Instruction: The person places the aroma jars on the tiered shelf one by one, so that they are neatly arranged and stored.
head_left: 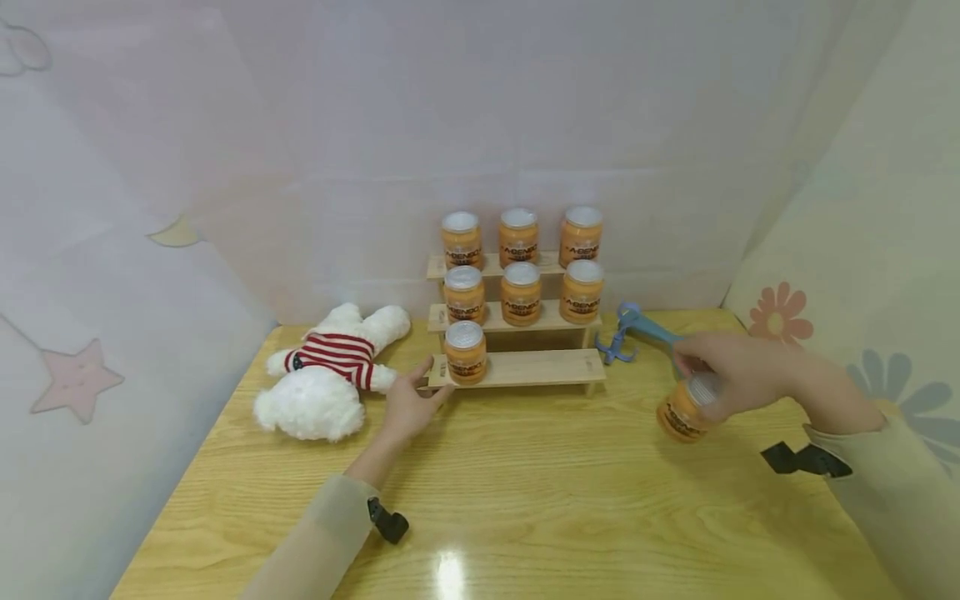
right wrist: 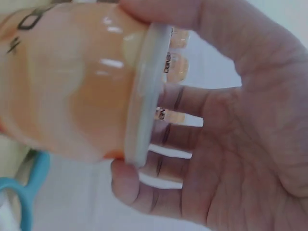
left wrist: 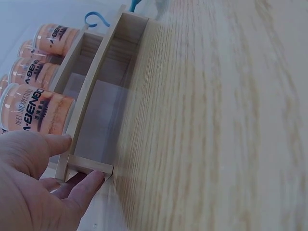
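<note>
My right hand [head_left: 731, 371] holds an orange jar [head_left: 684, 412] by its silver lid, tilted above the table at the right; in the right wrist view the fingertips [right wrist: 127, 180] curl round the lid's rim of that jar [right wrist: 67, 82]. My left hand [head_left: 408, 404] rests with straight fingers against the left end of a three-step wooden rack [head_left: 540, 367]; its fingers [left wrist: 84, 185] touch the rack's end [left wrist: 89, 166]. Several orange jars stand on the rack, one [head_left: 466, 351] on the lowest step beside my left hand.
A white plush bear in a red-striped shirt [head_left: 330, 371] lies left of the rack. A blue plastic tool [head_left: 633, 329] lies behind my right hand. Fabric walls close in the wooden table [head_left: 525, 500] on three sides.
</note>
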